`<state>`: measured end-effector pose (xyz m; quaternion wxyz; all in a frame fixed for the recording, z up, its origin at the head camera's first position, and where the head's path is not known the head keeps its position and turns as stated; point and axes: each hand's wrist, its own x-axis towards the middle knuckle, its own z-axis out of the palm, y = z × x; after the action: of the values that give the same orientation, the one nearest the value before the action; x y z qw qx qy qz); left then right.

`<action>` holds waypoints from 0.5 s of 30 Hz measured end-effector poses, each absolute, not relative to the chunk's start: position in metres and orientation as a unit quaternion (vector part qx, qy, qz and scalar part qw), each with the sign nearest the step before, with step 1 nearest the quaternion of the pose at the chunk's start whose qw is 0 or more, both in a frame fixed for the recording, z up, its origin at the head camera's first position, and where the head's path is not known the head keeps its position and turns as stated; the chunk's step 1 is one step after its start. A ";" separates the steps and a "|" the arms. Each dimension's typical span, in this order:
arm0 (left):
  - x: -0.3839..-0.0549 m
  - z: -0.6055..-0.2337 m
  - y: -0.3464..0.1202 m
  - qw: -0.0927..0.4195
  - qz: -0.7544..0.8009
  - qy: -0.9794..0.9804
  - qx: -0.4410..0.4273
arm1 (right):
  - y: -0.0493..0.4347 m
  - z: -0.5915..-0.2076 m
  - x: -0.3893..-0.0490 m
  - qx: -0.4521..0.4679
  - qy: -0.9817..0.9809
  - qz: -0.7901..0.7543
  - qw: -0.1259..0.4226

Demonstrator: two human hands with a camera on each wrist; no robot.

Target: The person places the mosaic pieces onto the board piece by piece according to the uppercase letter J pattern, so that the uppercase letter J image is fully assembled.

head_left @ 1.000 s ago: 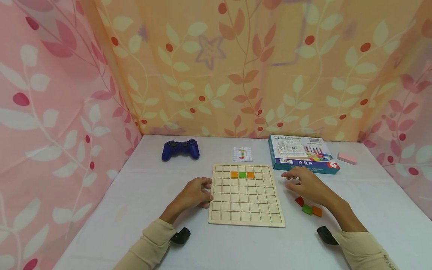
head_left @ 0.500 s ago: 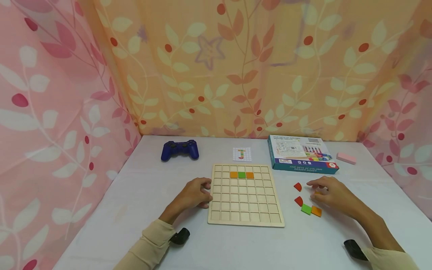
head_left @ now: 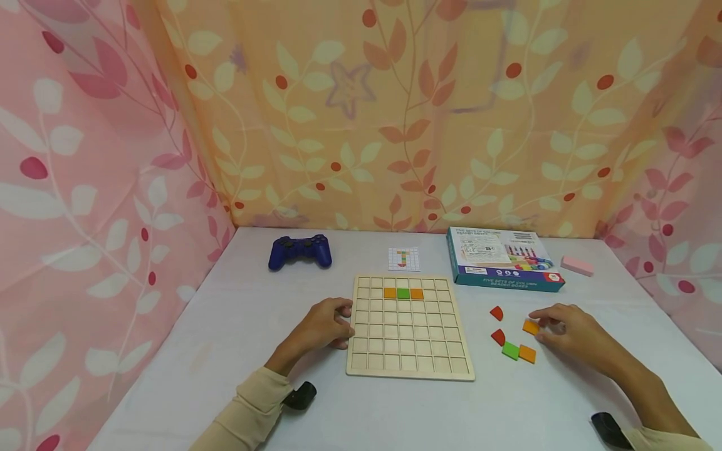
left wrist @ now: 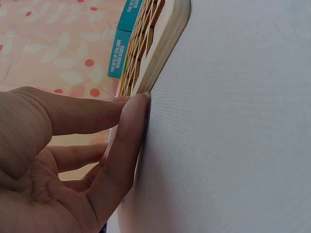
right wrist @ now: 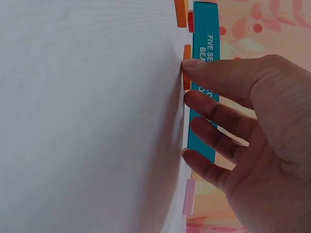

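Observation:
A wooden grid board point(head_left: 395, 329) lies on the table, with two orange tiles and a green tile point(head_left: 403, 294) in its second row. My left hand point(head_left: 324, 322) holds the board's left edge, thumb and index finger at its rim in the left wrist view. At right, my right hand point(head_left: 575, 329) is low over the table, its curved fingers around a loose orange tile point(head_left: 530, 327). In the right wrist view, the thumb point(right wrist: 218, 75) overlaps that tile point(right wrist: 187, 82); a firm grip is not visible. Close by lie two red quarter-round pieces point(head_left: 497, 337), a green tile point(head_left: 510, 351) and another orange tile point(head_left: 527, 354).
Behind the board lie a small grid card point(head_left: 403, 259) with a coloured figure, a blue game controller point(head_left: 300, 252), a flat teal box point(head_left: 504, 260) and a pink eraser-like block point(head_left: 577, 265). Patterned curtains point(head_left: 395, 125) close off the back and sides.
My right hand has moved rightward and toward me from beside the board, uncovering a red piece and the loose orange tile. The left hand has stayed at the board's edge.

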<state>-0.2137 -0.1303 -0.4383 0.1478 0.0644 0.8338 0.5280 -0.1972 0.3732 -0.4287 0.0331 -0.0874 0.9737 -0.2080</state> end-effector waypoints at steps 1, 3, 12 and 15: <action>-0.214 -0.438 -0.130 0.147 0.528 0.834 0.064 | 0.373 -0.429 -0.197 -0.087 0.974 -0.209 0.034; -0.214 -0.438 -0.130 0.147 0.527 0.835 0.063 | 0.373 -0.428 -0.197 -0.087 0.973 -0.210 0.035; -0.213 -0.438 -0.130 0.147 0.526 0.836 0.061 | 0.371 -0.430 -0.198 -0.100 0.973 -0.207 0.028; -0.213 -0.438 -0.130 0.146 0.524 0.837 0.061 | 0.371 -0.429 -0.198 -0.102 0.973 -0.206 0.028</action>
<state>-0.2131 -0.1302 -0.4383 0.1461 0.0613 0.8366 0.5244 -0.1983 0.3708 -0.4293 0.0277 -0.1024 0.9728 -0.2057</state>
